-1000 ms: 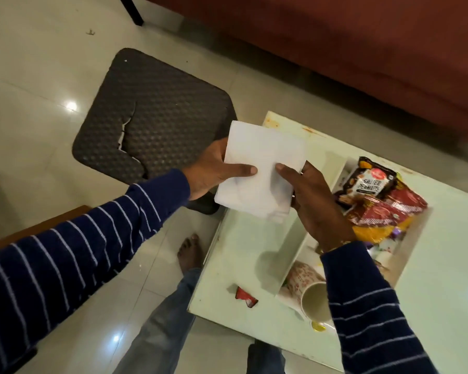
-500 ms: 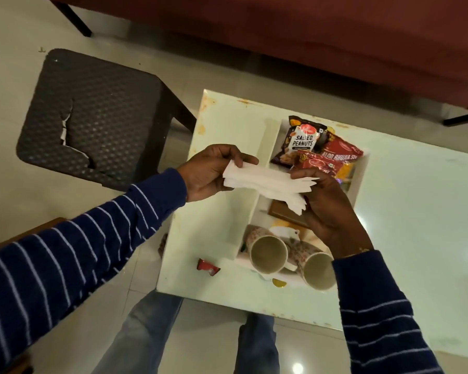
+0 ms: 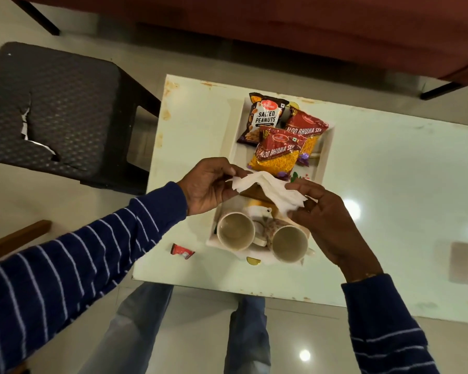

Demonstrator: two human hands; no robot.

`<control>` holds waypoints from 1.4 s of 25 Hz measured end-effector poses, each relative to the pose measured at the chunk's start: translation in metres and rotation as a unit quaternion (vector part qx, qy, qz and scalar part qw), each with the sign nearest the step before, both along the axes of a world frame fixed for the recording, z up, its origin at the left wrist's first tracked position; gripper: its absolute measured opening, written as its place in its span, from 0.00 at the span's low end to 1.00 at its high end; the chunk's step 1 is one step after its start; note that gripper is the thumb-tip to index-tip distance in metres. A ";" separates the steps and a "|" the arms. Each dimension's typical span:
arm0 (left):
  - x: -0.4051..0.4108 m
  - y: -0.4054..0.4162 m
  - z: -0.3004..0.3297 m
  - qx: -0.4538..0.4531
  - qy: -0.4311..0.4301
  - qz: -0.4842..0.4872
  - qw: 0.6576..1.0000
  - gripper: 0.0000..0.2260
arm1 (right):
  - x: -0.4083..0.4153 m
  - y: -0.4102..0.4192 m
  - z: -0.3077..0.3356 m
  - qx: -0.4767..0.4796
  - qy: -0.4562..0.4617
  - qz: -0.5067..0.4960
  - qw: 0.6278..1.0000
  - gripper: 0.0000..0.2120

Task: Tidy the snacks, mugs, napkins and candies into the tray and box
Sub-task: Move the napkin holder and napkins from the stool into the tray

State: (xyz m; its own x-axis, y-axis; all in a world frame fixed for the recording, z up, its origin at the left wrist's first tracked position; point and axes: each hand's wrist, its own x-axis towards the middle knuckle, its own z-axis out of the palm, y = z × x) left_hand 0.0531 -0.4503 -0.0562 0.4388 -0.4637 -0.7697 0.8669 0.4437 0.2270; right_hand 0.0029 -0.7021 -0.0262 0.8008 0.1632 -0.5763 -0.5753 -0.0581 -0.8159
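I hold a white napkin (image 3: pixel 265 188) stretched between both hands above the white tray (image 3: pixel 234 122). My left hand (image 3: pixel 208 186) pinches its left end and my right hand (image 3: pixel 327 222) grips its right end. In the tray's far part lie a salted peanuts packet (image 3: pixel 265 118) and two red and yellow aloo bhujia packets (image 3: pixel 277 155). Two empty mugs (image 3: pixel 235 232) stand side by side in the near part. A brown box (image 3: pixel 254 194) shows partly under the napkin. A red candy (image 3: pixel 183 251) lies on the table left of the tray, and a gold candy (image 3: pixel 253 261) sits by the tray's near edge.
The pale table (image 3: pixel 389 184) reaches to the right. A dark cracked stool (image 3: pixel 54 114) stands on the floor to the left. A red sofa (image 3: pixel 308 28) runs along the far side. My legs are under the table's near edge.
The napkin was held up flat a second ago; it is now folded into a narrow crumpled strip and lowered over the tray. My view has shifted right, centring on the tray.
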 end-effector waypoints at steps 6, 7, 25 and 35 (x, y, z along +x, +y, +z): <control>-0.008 -0.022 -0.011 0.001 0.065 -0.005 0.998 0.26 | -0.009 -0.014 -0.014 -0.165 -0.020 0.058 0.984 0.26; -0.009 -0.025 -0.012 0.006 0.074 -0.001 0.997 0.26 | -0.010 -0.016 -0.019 -0.185 -0.031 0.058 0.981 0.24; -0.011 -0.045 -0.040 0.338 -0.103 -0.092 0.931 0.12 | -0.009 -0.012 -0.083 -0.388 -0.122 0.045 0.913 0.15; -0.020 -0.013 -0.066 0.609 -0.193 -0.135 0.757 0.13 | -0.020 -0.053 -0.083 -0.366 0.033 -0.208 0.906 0.12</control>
State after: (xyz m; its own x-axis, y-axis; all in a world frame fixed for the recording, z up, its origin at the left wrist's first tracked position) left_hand 0.0327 -0.4635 -0.1222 0.7563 0.3743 -0.5365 0.6530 -0.4807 0.5852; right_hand -0.0170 -0.7556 -0.1087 0.6655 -0.5908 -0.4562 -0.7173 -0.3371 -0.6098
